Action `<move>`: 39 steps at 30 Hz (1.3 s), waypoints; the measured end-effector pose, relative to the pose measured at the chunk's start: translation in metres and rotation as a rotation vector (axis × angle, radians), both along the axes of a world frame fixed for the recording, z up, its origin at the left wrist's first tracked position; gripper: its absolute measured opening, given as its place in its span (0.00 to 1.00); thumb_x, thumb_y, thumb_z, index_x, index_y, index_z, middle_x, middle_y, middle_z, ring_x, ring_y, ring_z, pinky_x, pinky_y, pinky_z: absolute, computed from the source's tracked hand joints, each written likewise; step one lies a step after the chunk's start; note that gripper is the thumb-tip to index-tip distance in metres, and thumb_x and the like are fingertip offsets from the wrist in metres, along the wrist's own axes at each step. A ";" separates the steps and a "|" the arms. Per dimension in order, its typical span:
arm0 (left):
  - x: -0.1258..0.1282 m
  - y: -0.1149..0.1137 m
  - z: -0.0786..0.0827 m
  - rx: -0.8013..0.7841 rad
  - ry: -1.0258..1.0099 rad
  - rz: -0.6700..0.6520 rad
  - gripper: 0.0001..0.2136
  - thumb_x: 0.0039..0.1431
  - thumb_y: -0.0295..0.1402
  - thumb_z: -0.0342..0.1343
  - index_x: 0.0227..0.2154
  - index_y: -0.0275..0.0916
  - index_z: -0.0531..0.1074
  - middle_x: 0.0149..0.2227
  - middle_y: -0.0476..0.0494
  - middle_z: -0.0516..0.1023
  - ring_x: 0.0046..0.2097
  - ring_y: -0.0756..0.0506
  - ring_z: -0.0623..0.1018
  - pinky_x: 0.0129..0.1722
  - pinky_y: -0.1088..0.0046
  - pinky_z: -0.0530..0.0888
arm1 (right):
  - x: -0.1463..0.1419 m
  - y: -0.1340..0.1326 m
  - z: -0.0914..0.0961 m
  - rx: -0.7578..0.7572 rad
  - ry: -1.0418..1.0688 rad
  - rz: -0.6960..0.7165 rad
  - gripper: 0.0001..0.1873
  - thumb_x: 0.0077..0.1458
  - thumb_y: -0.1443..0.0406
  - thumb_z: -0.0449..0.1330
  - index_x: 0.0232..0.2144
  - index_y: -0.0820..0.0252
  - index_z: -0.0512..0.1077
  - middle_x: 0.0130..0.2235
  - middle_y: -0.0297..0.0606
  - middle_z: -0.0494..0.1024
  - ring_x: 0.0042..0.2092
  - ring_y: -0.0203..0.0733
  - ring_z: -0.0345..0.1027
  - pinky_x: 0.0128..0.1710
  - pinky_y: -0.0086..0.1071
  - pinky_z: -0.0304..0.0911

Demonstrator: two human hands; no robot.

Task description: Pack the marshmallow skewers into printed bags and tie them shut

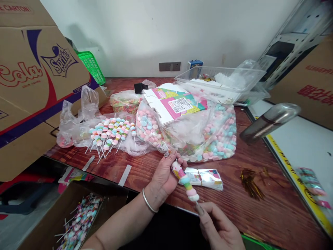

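Note:
My left hand (165, 175), with a bangle on the wrist, is closed around a small printed clear wrapper (163, 147). The upper end of a marshmallow lollipop (191, 193) is inside that wrapper, while its lower pink, white and rainbow candies show bare. My right hand (217, 222) pinches the lollipop's white stick below the candies. Just beyond the lollipop lies a banded stack of flat clear wrappers (205, 178). To the left, several finished-looking marshmallow lollipops (111, 132) are piled on a plastic bag. Gold twist ties (251, 184) lie to the right.
Large bags of loose marshmallows (221, 133) fill the table's middle, with printed cards (179, 102) on top. A clear tray (221, 81) stands behind. A steel flask (270, 121) is at right. At left are a big carton (39, 76) and a lower box of lollipops (83, 218).

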State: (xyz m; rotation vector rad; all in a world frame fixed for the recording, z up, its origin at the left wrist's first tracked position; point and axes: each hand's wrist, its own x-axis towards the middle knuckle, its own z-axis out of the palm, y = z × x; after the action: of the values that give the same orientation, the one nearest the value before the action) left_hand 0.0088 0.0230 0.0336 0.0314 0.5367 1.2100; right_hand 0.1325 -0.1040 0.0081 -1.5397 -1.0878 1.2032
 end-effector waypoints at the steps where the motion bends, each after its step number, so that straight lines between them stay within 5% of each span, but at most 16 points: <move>1: 0.002 -0.001 0.000 -0.010 0.014 0.005 0.09 0.49 0.26 0.67 0.27 0.33 0.69 0.26 0.52 0.70 0.27 0.56 0.71 0.33 0.77 0.75 | -0.001 0.001 0.002 0.068 -0.096 -0.012 0.16 0.55 0.51 0.59 0.27 0.57 0.72 0.21 0.31 0.68 0.24 0.35 0.62 0.25 0.26 0.60; 7: 0.011 -0.005 0.002 -0.055 0.114 -0.014 0.11 0.47 0.27 0.68 0.27 0.34 0.68 0.24 0.53 0.69 0.26 0.56 0.71 0.33 0.76 0.76 | 0.001 -0.001 0.006 0.393 -0.436 -0.080 0.09 0.58 0.61 0.58 0.28 0.56 0.72 0.25 0.33 0.70 0.27 0.37 0.65 0.31 0.28 0.61; 11: 0.023 -0.016 0.002 -0.012 0.122 -0.093 0.15 0.46 0.31 0.70 0.26 0.34 0.67 0.25 0.54 0.68 0.24 0.57 0.69 0.29 0.79 0.73 | 0.000 0.003 0.003 0.268 -0.381 -0.041 0.13 0.60 0.58 0.55 0.26 0.56 0.71 0.23 0.32 0.71 0.25 0.36 0.64 0.28 0.27 0.59; 18: 0.039 -0.028 -0.004 0.041 0.165 -0.194 0.17 0.45 0.36 0.70 0.26 0.35 0.65 0.22 0.55 0.67 0.22 0.57 0.66 0.28 0.78 0.71 | 0.001 0.015 0.004 0.060 0.036 -0.061 0.19 0.59 0.51 0.54 0.26 0.58 0.70 0.19 0.28 0.63 0.22 0.35 0.57 0.23 0.27 0.56; 22: 0.041 -0.026 -0.006 0.028 0.198 -0.135 0.18 0.44 0.36 0.70 0.28 0.35 0.65 0.23 0.55 0.68 0.22 0.57 0.66 0.31 0.77 0.71 | 0.008 0.006 0.003 0.079 -0.038 -0.044 0.17 0.58 0.52 0.55 0.28 0.58 0.71 0.21 0.29 0.67 0.23 0.35 0.60 0.24 0.27 0.58; 27: 0.057 -0.043 -0.015 0.101 0.232 -0.216 0.16 0.51 0.43 0.65 0.30 0.36 0.68 0.19 0.55 0.65 0.25 0.54 0.69 0.33 0.76 0.71 | 0.005 0.014 -0.003 0.125 -0.058 -0.141 0.16 0.59 0.53 0.54 0.36 0.59 0.73 0.33 0.39 0.78 0.36 0.43 0.72 0.37 0.31 0.66; 31: 0.064 -0.048 -0.020 0.037 0.311 -0.198 0.20 0.51 0.50 0.61 0.34 0.36 0.69 0.26 0.49 0.73 0.27 0.52 0.72 0.33 0.74 0.71 | 0.002 0.020 -0.007 0.142 -0.056 -0.186 0.18 0.58 0.52 0.56 0.41 0.60 0.71 0.38 0.44 0.80 0.35 0.44 0.75 0.33 0.33 0.69; 35: 0.069 -0.051 -0.023 -0.017 0.304 -0.243 0.19 0.54 0.48 0.60 0.38 0.38 0.70 0.29 0.48 0.75 0.29 0.50 0.74 0.37 0.72 0.72 | 0.001 0.021 -0.019 0.282 -0.426 -0.269 0.29 0.62 0.56 0.52 0.61 0.61 0.57 0.52 0.50 0.75 0.45 0.48 0.75 0.37 0.35 0.71; 39: 0.074 -0.059 -0.022 0.102 0.331 -0.293 0.17 0.58 0.44 0.58 0.42 0.35 0.73 0.38 0.41 0.78 0.42 0.46 0.76 0.48 0.70 0.70 | 0.008 0.026 -0.035 0.416 -0.866 -0.326 0.20 0.64 0.59 0.49 0.52 0.62 0.69 0.43 0.49 0.78 0.35 0.46 0.75 0.26 0.32 0.65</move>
State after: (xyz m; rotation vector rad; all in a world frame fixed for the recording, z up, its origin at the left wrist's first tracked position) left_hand 0.0828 -0.0357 0.0115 0.3906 0.7306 0.9475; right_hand 0.1406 -0.0780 -0.0265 -1.8293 -1.4255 0.0279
